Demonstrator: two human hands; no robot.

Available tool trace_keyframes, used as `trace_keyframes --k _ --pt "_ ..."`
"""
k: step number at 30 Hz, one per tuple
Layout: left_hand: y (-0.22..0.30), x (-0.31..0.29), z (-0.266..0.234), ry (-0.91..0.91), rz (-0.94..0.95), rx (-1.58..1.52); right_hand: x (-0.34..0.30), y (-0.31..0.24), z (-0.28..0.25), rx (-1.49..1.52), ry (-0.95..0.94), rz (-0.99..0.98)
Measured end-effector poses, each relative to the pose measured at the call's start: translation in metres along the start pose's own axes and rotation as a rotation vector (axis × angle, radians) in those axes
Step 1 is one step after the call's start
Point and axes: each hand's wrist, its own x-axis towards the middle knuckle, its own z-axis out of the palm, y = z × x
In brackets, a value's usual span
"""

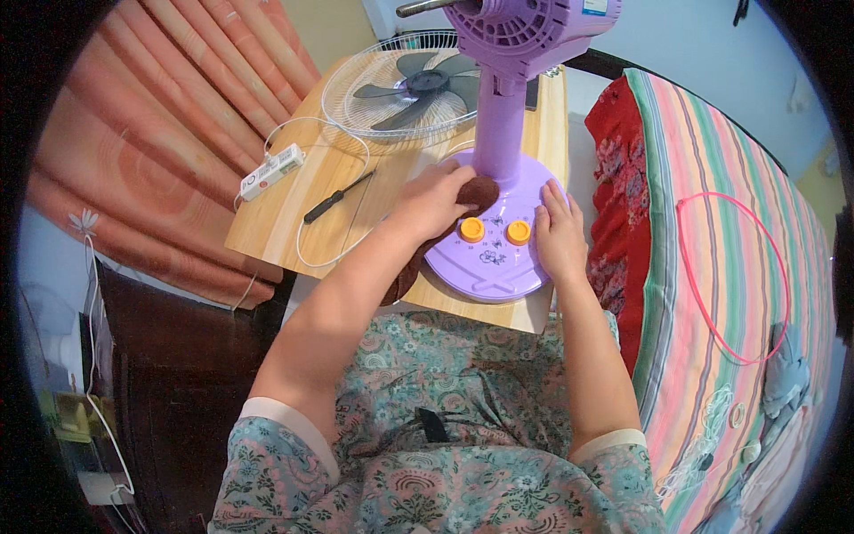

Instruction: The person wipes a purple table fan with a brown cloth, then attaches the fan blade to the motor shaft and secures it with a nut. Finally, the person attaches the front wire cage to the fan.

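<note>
A purple electric fan body [500, 125] stands upright on a wooden table, its motor housing [525, 36] bare of blades and a metal shaft sticking out to the left. My left hand [436, 198] is closed on a brown cloth [479, 194], pressing it to the round base beside the post; part of the cloth trails down under my forearm. My right hand [560, 233] lies with fingers stretched along the right rim of the base [494, 278]. Two orange knobs [471, 230] sit on the base between my hands. Dark fan blades [418, 84] rest in a wire guard [334, 98] behind.
On the table's left lie a black screwdriver [336, 196] and a white power strip [272, 171] with a looping cord. To the right is a bed with a striped cover [712, 160], a pink ring [698, 294] and a white cord bundle [712, 436]. Orange curtains [160, 151] hang left.
</note>
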Motion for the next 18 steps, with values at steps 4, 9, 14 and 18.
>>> trace_keyframes --k 4,9,14,18 --pt "-0.009 -0.036 -0.011 0.085 -0.056 0.003 -0.002 -0.008 -0.002 0.025 -0.009 0.071" --pt "0.014 -0.08 -0.014 0.083 -0.124 -0.01 -0.001 -0.007 0.003 0.016 0.024 0.076" --pt "0.062 -0.102 0.0 -0.031 -0.065 -0.175 0.0 -0.007 0.004 0.016 0.022 0.067" --pt "0.04 -0.079 0.0 0.074 -0.144 -0.552 0.0 -0.004 0.004 0.01 0.024 0.046"
